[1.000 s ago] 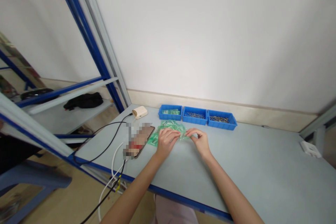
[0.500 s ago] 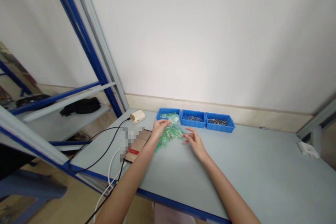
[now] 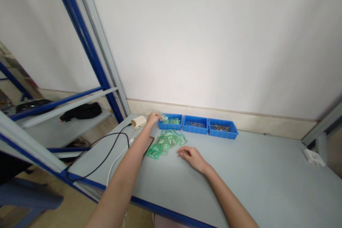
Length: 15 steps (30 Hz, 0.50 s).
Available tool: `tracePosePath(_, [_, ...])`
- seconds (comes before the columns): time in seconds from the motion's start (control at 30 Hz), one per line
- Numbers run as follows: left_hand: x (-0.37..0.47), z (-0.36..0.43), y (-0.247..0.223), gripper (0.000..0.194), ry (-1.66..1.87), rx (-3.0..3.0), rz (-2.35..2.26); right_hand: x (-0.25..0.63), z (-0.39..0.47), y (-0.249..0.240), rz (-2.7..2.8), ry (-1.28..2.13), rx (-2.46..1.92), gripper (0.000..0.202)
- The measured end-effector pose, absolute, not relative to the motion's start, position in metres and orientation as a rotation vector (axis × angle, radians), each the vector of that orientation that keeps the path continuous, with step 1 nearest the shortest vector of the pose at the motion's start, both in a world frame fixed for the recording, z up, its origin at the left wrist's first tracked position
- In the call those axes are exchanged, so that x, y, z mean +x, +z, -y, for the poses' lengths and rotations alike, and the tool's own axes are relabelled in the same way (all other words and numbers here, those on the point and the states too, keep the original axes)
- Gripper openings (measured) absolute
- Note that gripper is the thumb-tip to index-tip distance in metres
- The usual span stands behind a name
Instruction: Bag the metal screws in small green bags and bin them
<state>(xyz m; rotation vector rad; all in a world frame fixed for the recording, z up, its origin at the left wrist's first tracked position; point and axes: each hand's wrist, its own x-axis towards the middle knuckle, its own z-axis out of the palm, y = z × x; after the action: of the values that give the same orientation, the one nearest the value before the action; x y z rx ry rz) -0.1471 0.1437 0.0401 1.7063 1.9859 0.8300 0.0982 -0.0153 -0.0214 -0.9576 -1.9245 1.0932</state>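
Note:
My left hand [image 3: 153, 117] is at the left end of the left blue bin [image 3: 171, 127], fingers pinched on a small clear-green plastic packet [image 3: 164, 118] above the bin's rim. More green packets [image 3: 175, 121] lie inside that bin. In front of it, a loose pile of green packets [image 3: 167, 141] with small metal-looking pieces inside is spread on the table. My right hand [image 3: 194, 158] rests low over the table just right of the pile, its fingers loosely curled with nothing visible in them.
The middle bin [image 3: 195, 130] holds silvery screw-like pieces, the right bin [image 3: 223, 134] brassy ones. A cream device [image 3: 138, 122] with a black cable [image 3: 109, 152] stands at the left. My left forearm partly covers a dark-edged phone-like object [image 3: 149, 145]. A white adapter [image 3: 314, 157] lies far right.
My left hand has moved from the pile to the left bin with a packet. My right hand has drawn back slightly toward me, its fingers more curled.

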Motion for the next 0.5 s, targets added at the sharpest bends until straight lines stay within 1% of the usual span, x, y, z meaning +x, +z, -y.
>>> tracePosePath(0.1, [-0.142, -0.146, 0.04, 0.02, 0.654, 1.793, -2.141, 0.098, 0.015, -0.021, 1.928, 1.088, -0.965, 0.021])
tracePosePath(0.2, [-0.133, -0.146, 0.042, 0.018, 0.542, 1.89, -2.266, 0.098, 0.016, -0.022, 1.927, 1.102, -0.968, 0.022])
tracePosePath(0.37, [-0.122, -0.141, 0.049, 0.023, 0.375, 2.055, -2.312, 0.099, 0.016, -0.023, 1.943, 1.112, -0.975, 0.021])
tracePosePath(0.5, [-0.115, -0.135, 0.053, 0.03, 0.325, 2.179, -2.288, 0.098, 0.017, -0.022, 1.965, 1.087, -0.976, 0.02])
